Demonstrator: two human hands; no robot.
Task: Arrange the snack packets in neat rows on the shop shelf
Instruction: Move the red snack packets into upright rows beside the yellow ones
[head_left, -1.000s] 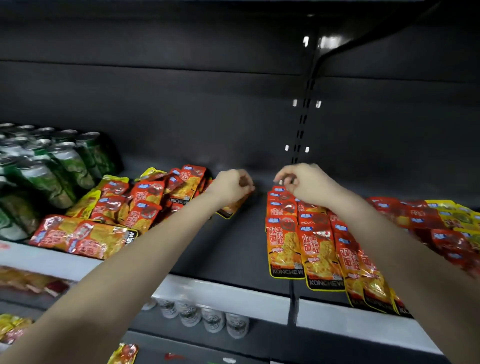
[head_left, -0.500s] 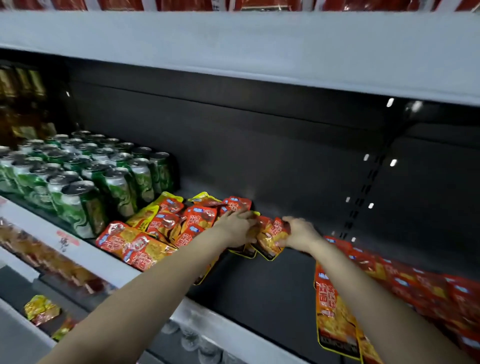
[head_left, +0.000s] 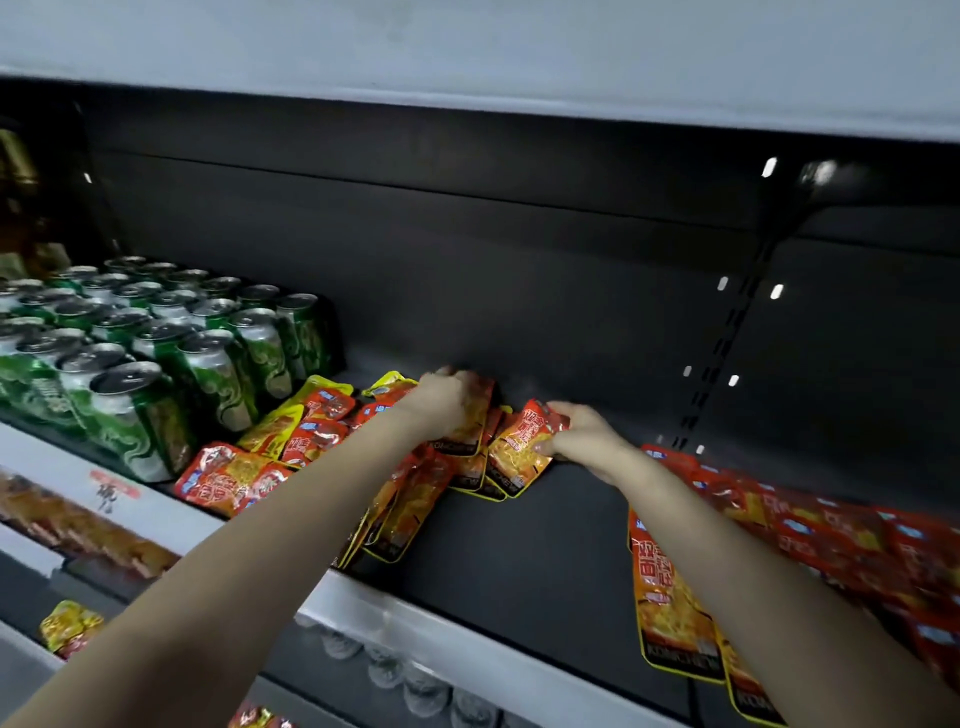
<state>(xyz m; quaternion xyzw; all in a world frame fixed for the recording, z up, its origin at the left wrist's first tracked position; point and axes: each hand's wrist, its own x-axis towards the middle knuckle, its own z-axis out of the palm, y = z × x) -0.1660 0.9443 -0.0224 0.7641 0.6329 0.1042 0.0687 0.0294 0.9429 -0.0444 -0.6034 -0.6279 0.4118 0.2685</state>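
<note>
A dark shelf (head_left: 545, 551) with a white front edge runs under a pale upper shelf (head_left: 467, 47); green cans (head_left: 208, 364) stand at its left. Beside them lie the heaped snack packets (head_left: 322, 436), and a neat row (head_left: 670, 613) lies to the right. The left hand (head_left: 447, 400) curls its fingers over the heap's back packets. The right hand (head_left: 582, 436), a second ago on the row, now pinches an orange packet (head_left: 519, 452) at the heap.

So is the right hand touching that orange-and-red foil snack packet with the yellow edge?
Touching: the head view shows the right hand pinching the top of the orange-and-red foil snack packet.
</note>
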